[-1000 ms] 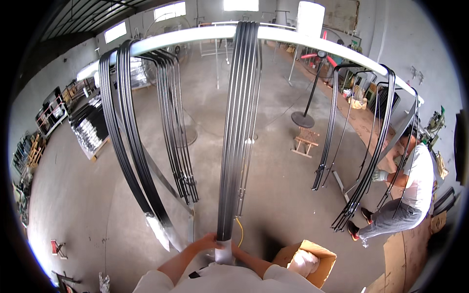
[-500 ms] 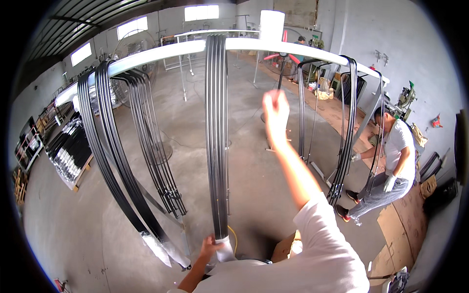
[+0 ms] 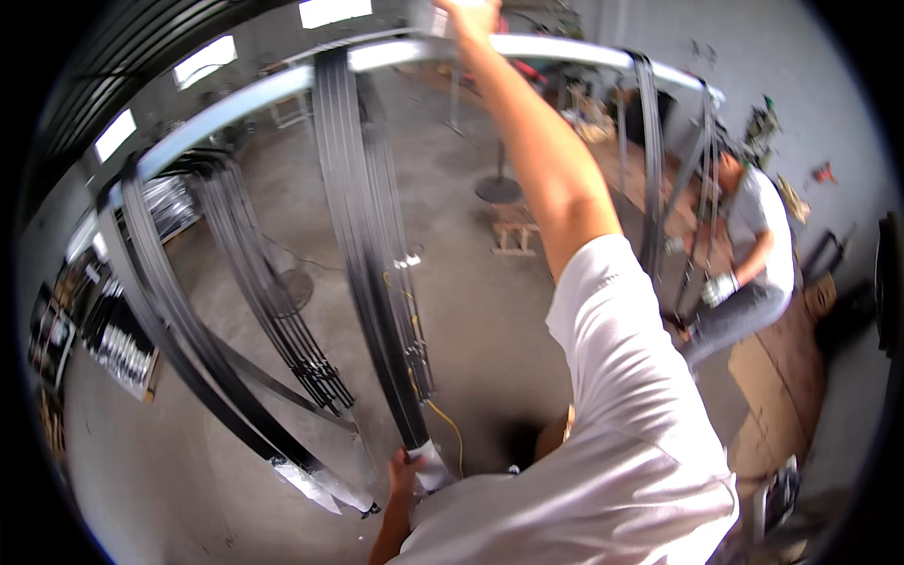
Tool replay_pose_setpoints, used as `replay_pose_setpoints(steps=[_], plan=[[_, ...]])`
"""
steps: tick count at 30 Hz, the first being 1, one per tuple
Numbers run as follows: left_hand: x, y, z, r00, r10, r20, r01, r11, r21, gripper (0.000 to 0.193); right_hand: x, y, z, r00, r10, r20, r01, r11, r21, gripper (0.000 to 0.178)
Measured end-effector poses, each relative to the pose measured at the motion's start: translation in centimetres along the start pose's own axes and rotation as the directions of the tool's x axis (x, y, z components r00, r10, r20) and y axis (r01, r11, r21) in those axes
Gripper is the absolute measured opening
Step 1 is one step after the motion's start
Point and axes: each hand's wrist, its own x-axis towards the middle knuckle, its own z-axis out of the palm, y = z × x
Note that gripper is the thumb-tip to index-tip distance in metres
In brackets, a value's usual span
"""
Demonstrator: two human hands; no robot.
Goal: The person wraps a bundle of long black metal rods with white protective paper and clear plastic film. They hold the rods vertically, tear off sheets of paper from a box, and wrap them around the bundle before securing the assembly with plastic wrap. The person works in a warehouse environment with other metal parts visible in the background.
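Note:
My left hand [image 3: 403, 473] is closed around the white-wrapped lower end [image 3: 431, 465] of a bundle of long black tubes [image 3: 356, 235]. These tubes hang over a pale rail [image 3: 245, 98] in the middle. High up, my right hand [image 3: 474, 17] reaches the rail at the top edge of the picture. Beside its fingers is a whitish object [image 3: 432, 19], partly cut off, where a white roll stood on the rail. Blur and the picture's edge hide whether the right hand grips it.
More black tubes [image 3: 202, 292] hang at the left, some with wrapped ends [image 3: 306, 485]. At right, a gloved co-worker [image 3: 753, 235] bends beside other hanging tubes [image 3: 650, 151]. A yellow cord [image 3: 457, 438] trails across the floor. Cardboard [image 3: 758, 395] lies at the right.
My right hand has risen and moved left to the rail beside the white roll. The view has shifted, so the rail sits higher. My left hand stays at the wrapped end.

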Motion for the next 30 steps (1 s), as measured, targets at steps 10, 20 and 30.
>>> replay_pose_setpoints(steps=[10,20,30], plan=[[-1.0,5.3,1.4,0.988,0.006,0.154,0.019,0.987,-0.16,0.035,-35.3,-7.4,-26.5,0.269,0.583,0.766,-0.963,0.172,0.208,0.068],[-2.4,4.5,1.3,0.997,0.074,0.016,-0.073,0.994,-0.081,0.029,-54.2,-10.9,-35.9,-0.343,0.807,0.481,-0.91,-0.413,0.045,0.057],[-5.0,6.9,0.0,0.909,0.264,0.321,-0.15,0.929,-0.339,0.044,-56.0,-12.2,-35.3,-0.206,0.83,0.519,-0.959,-0.278,0.064,0.07]])
